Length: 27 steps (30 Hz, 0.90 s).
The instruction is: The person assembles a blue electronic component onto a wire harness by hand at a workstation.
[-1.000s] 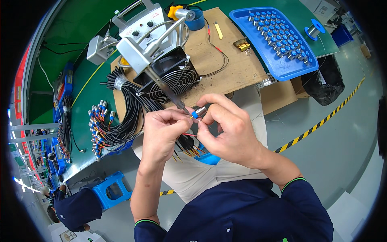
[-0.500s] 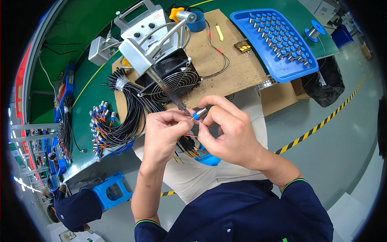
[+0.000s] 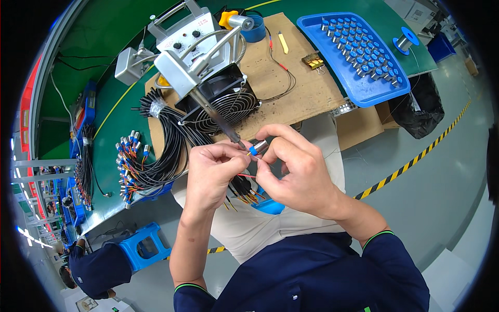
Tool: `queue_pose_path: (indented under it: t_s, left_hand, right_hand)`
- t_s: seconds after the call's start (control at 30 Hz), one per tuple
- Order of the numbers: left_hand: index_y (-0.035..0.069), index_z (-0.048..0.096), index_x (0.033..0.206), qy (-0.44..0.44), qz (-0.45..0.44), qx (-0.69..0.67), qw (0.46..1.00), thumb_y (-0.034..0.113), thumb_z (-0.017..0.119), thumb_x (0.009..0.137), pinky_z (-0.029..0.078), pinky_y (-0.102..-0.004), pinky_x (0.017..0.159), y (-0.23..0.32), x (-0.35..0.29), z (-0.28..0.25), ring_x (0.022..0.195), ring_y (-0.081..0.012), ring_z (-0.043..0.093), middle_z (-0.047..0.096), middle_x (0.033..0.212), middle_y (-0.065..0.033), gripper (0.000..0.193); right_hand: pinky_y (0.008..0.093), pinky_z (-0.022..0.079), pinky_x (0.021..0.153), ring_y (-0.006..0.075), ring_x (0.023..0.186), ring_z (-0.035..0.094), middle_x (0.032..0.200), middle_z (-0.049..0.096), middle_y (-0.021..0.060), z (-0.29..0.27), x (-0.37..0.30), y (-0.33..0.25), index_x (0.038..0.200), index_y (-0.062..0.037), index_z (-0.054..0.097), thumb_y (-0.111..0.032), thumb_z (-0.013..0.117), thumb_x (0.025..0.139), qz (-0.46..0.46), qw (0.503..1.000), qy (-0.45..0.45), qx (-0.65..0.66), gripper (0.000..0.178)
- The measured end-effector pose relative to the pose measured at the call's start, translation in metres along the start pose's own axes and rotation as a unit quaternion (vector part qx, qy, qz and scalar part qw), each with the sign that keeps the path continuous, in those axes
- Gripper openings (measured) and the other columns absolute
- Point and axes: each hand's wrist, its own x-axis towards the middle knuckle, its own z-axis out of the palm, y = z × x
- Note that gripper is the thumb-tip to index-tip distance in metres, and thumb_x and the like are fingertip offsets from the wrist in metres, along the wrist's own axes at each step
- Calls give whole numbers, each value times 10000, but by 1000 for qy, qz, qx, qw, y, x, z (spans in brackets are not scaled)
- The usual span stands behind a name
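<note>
Between my hands a small silver metal cylinder with a blue end is held under the tip of a soldering iron. My right hand is closed around the cylinder, with thumb and index finger pinched together near its blue end. Facing it, my left hand pinches a thin yellow wire close to that same end. A red wire runs between the two hands. Below them hang black cables with stripped coloured ends. My fingers partly cover the exact contact between wire, iron and cylinder.
A black fan stands under the iron's stand, beside a control box. Bundled black cables lie at left. A blue tray carries several cylinders; a spool stands beyond. A person sits near a blue stool at lower left.
</note>
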Motion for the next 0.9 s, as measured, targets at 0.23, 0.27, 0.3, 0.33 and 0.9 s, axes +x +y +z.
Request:
queue_pose_path:
  t_s: [0.23,0.27,0.3,0.33,0.9]
  left_hand:
    - [-116,798,891,-21,19,-9,1000,-78,720,850,617,-300,850,-7,-1,-1,950,-225,769,749,1071,-201,96]
    - [-116,797,878,-27,19,-9,999,-84,713,853,616,-298,849,-8,-1,0,939,-226,771,750,1055,-191,94]
    - [-117,796,865,-33,19,-10,999,-90,706,856,616,-296,848,-8,0,1,928,-227,773,751,1039,-181,95]
    - [-117,796,865,-33,19,-10,999,-90,706,856,616,-296,848,-11,0,0,928,-227,773,751,1039,-181,95]
    - [-76,710,1227,-153,68,141,976,-69,770,893,571,-263,839,-23,-19,-28,966,-96,653,720,1192,-98,340]
  right_hand:
    - [237,445,549,27,648,564,979,714,66,-14,-7,18,1059,19,659,-143,769,996,173,977,3,121,206]
    - [220,453,604,16,712,568,993,708,41,-14,-7,21,1098,29,670,-128,758,1011,219,961,-24,165,200]
    - [203,462,658,4,777,571,1006,702,15,-13,-8,24,1137,39,681,-113,747,1026,263,941,-50,208,199]
    - [203,496,721,18,835,611,1004,718,28,-10,-9,30,1154,42,691,-109,751,1026,280,927,-79,236,207]
    - [231,563,821,71,912,691,1035,743,49,-12,-28,35,1146,21,700,-87,756,1021,287,908,-42,303,175]
